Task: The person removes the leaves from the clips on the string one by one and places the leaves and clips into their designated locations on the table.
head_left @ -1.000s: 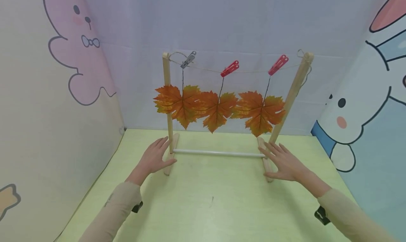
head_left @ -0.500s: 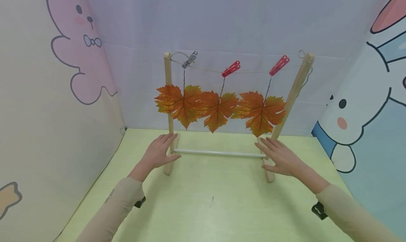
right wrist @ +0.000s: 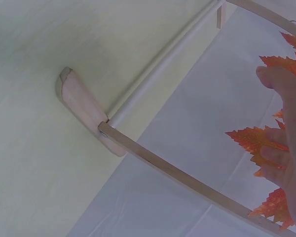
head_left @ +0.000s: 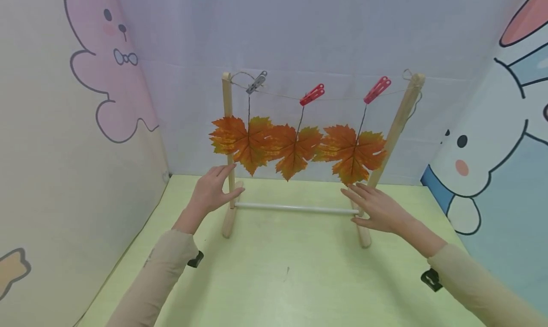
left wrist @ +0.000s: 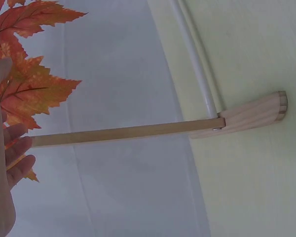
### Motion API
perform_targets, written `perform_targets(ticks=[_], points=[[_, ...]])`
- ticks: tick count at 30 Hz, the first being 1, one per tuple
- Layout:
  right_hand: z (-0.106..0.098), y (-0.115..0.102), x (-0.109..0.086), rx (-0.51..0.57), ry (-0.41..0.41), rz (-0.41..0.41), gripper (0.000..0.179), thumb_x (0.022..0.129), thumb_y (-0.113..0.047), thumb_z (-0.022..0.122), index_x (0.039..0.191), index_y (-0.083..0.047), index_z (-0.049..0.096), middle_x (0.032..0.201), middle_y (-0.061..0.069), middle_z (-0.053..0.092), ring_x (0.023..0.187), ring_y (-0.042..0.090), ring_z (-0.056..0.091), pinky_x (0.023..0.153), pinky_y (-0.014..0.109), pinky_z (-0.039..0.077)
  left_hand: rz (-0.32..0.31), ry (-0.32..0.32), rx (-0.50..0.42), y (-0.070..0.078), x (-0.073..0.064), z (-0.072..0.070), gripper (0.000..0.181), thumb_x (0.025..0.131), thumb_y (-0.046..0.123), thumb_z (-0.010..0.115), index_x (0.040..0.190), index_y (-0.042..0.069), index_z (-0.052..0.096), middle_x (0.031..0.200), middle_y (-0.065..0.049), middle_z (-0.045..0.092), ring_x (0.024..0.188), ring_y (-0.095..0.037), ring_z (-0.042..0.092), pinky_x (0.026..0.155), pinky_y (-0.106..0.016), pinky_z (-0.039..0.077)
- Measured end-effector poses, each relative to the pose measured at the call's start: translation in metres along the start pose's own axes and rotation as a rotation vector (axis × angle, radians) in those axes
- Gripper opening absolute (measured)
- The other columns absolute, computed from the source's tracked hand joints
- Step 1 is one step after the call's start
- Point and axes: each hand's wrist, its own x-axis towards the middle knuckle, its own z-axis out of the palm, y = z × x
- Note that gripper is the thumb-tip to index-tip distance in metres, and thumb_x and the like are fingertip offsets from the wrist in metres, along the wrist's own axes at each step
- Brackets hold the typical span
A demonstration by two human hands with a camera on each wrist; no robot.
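Observation:
A wooden stand (head_left: 227,96) carries a string (head_left: 338,99) tied between its two posts. Three orange-and-yellow maple leaves hang from it: a left leaf (head_left: 248,143), a middle leaf (head_left: 294,151) and a right leaf (head_left: 353,151). A grey clothespin (head_left: 257,82) holds the left one; a middle red clothespin (head_left: 312,94) and a right red clothespin (head_left: 377,90) hold the others. My left hand (head_left: 210,191), fingers extended and thumb apart, overlaps the left post below its leaf. Fingers spread, my right hand (head_left: 381,209) is in front of the right post's lower part. Neither holds anything.
A white rod (head_left: 295,208) joins the stand's wooden feet, a left foot (head_left: 229,223) and a right foot (head_left: 364,235), on the pale yellow table (head_left: 282,279). Behind is a white cloth backdrop (head_left: 299,32). Cartoon-printed side panels flank the table, including a rabbit panel (head_left: 492,127).
My left hand has risen along the left post, toward the left leaf. The right hand has shifted slightly up and inward. The stand and its leaves keep their places.

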Motion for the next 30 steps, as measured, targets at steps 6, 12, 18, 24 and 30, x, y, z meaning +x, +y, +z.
perform_targets(ticks=[6, 12, 18, 24, 30], points=[[-0.004, 0.003, 0.004, -0.029, 0.018, -0.018, 0.075, 0.071, -0.029, 0.075, 0.132, 0.0, 0.042, 0.124, 0.023, 0.051, 0.109, 0.039, 0.05, 0.085, 0.051, 0.044, 0.027, 0.057, 0.005, -0.002, 0.006, -0.003, 0.061, 0.073, 0.034, 0.072, 0.12, -0.001, 0.055, 0.107, -0.017, 0.062, 0.098, -0.032, 0.056, 0.068, -0.043, 0.052], [-0.009, 0.003, 0.007, -0.03, -0.009, 0.001, 0.076, 0.072, -0.03, 0.074, 0.133, 0.001, 0.04, 0.124, 0.021, 0.051, 0.109, 0.038, 0.049, 0.087, 0.052, 0.043, 0.056, 0.104, 0.011, 0.001, 0.013, -0.009, 0.062, 0.07, 0.032, 0.075, 0.119, -0.001, 0.056, 0.106, -0.016, 0.062, 0.096, -0.031, 0.058, 0.065, -0.042, 0.052], [-0.013, 0.002, 0.012, -0.02, -0.029, 0.003, 0.075, 0.073, -0.031, 0.074, 0.133, 0.0, 0.041, 0.124, 0.02, 0.052, 0.11, 0.036, 0.05, 0.086, 0.05, 0.044, 0.054, 0.118, 0.021, 0.007, 0.025, -0.016, 0.061, 0.071, 0.027, 0.076, 0.122, 0.003, 0.054, 0.103, -0.015, 0.063, 0.088, -0.03, 0.061, 0.056, -0.039, 0.051], [-0.016, 0.002, 0.019, -0.027, -0.045, 0.005, 0.074, 0.074, -0.032, 0.073, 0.132, 0.0, 0.042, 0.121, 0.02, 0.053, 0.107, 0.035, 0.052, 0.083, 0.048, 0.047, 0.06, 0.143, 0.015, 0.01, 0.035, -0.021, 0.061, 0.07, 0.024, 0.077, 0.122, 0.001, 0.054, 0.106, -0.014, 0.064, 0.09, -0.029, 0.061, 0.059, -0.038, 0.052], [-0.02, 0.004, 0.026, -0.036, -0.027, -0.018, 0.073, 0.073, -0.032, 0.074, 0.131, 0.0, 0.043, 0.118, 0.019, 0.055, 0.104, 0.034, 0.054, 0.081, 0.047, 0.048, 0.062, 0.173, 0.014, 0.015, 0.046, -0.027, 0.062, 0.069, 0.017, 0.078, 0.123, 0.001, 0.052, 0.101, -0.014, 0.063, 0.078, -0.027, 0.061, 0.047, -0.033, 0.046]])
